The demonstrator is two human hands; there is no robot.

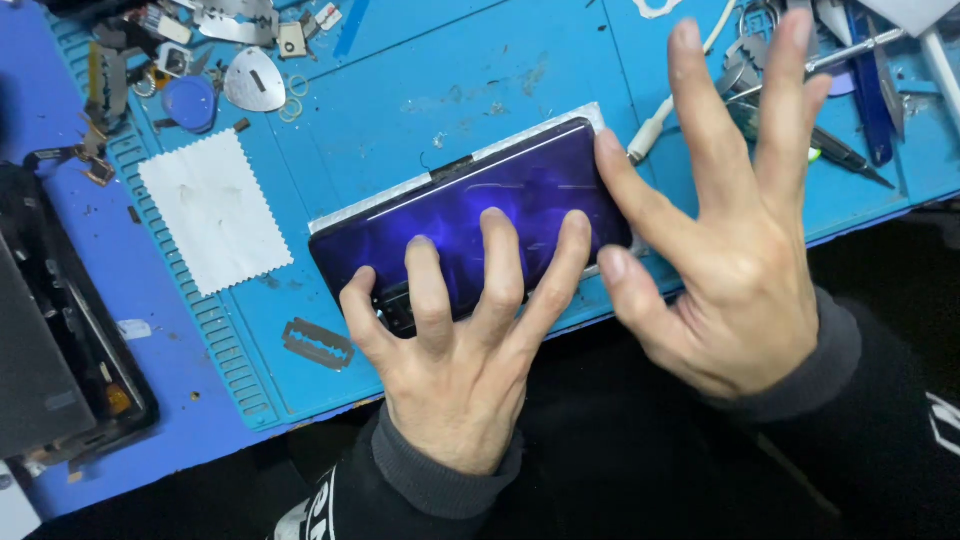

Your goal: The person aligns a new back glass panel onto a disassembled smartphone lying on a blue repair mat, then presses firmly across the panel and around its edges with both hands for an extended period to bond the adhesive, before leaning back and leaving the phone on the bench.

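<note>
Here the fingers [495, 255] of the left hand [455, 370] are spread wide and arched, four fingertips pressing down on the glossy purple back of a phone [470, 215], with the thumb hooked at its near left corner. The right hand [745, 250] is also spread open: its thumb and forefinger touch the phone's right end, while the other fingers stand raised above the worktop, holding nothing. The phone lies slanted across the middle of a blue mat [420, 90], its right end higher in the view, with a thin silvery-white sheet [340, 212] showing beneath its far edge. Both wrists wear dark sleeves with grey cuffs.

Just left of the left hand a razor blade [318, 343] lies flat on the mat. Further left sits a white cloth [212, 208] with zigzag edges. At the top left lie small metal parts, a silvery pick [254, 80] and a round blue disc [190, 102]. Behind the right hand lie a white cable [665, 115], tweezers [850, 50] and dark-handled tools [850, 155]. At the far left edge rests a dark opened device [60, 330], well apart from the phone.
</note>
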